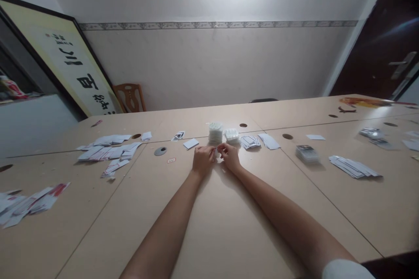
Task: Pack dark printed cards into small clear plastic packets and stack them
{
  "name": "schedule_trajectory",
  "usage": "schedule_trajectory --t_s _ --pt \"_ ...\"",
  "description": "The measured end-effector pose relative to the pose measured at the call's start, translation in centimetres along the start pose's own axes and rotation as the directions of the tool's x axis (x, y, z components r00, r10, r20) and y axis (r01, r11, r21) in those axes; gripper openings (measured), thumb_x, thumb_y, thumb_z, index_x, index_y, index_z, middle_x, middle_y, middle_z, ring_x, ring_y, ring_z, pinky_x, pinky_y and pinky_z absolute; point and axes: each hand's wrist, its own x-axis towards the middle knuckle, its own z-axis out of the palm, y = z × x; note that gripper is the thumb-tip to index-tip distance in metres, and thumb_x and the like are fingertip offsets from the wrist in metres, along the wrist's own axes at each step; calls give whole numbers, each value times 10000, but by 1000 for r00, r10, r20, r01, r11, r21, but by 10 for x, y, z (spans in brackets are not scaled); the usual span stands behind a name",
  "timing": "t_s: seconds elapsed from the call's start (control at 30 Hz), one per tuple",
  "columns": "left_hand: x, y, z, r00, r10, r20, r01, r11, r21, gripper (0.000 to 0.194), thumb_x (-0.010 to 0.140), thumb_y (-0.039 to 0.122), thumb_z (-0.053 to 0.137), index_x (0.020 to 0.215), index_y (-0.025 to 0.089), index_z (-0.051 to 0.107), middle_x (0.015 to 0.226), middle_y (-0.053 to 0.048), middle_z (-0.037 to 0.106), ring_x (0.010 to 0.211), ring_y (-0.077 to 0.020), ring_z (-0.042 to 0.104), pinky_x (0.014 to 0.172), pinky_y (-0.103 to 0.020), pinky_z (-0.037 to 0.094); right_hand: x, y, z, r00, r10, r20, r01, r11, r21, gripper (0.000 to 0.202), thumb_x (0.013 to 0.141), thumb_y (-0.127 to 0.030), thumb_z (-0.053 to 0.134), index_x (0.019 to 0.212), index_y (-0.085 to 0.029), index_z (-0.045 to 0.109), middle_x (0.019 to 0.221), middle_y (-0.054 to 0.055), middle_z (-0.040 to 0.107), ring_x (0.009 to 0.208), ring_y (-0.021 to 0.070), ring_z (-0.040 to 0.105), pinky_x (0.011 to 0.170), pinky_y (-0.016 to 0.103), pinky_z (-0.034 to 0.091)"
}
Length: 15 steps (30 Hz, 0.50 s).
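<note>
L hand & R hand meet above the desk, each grip pinching, it seems, a small pale bit betw. fingertips, too tiny to ID. Tall stack just past it at 12 o'clock, low stack at 1. Step in hand looks like fine two-handed fingertip work; next move prob. needs a light, steady pinch.

- Framed calligraphy panel, far left, leaning: large black brush characters; 百 and 川 legible.
- Same panel: next large character cursive, not read with certainty; small side column too small to read.
- Small red-bordered label, tabletop, left of centre: marks unreadable.
- Red-and-white package, far left ledge: pale lettering, blurred.
- Paper strips, left: red and dark print, illegible.
</note>
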Motion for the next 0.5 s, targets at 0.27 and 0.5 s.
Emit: schedule_trajectory --t_s 0.27,0.5 --pt "0 -1 0 1000 2 -10 -2 1000 -2 223 938 244 495 892 196 708 900 -62 766 875 -236 679 898 -408 390 -2 1 1 996 -90 17 91 993 -73 178 843 -246 525 806 -210 695 764 38 696 657 179 602 652 298 481" --pt "0 1 0 999 15 -31 -14 999 30 243 945 248 481 889 199 712 884 -56 770 827 -227 684 962 -430 368 -1 3 1 993 -114 19 115 988 -99 192 850 -252 534 820 -218 721 802 41 708 658 182 597 654 299 480"
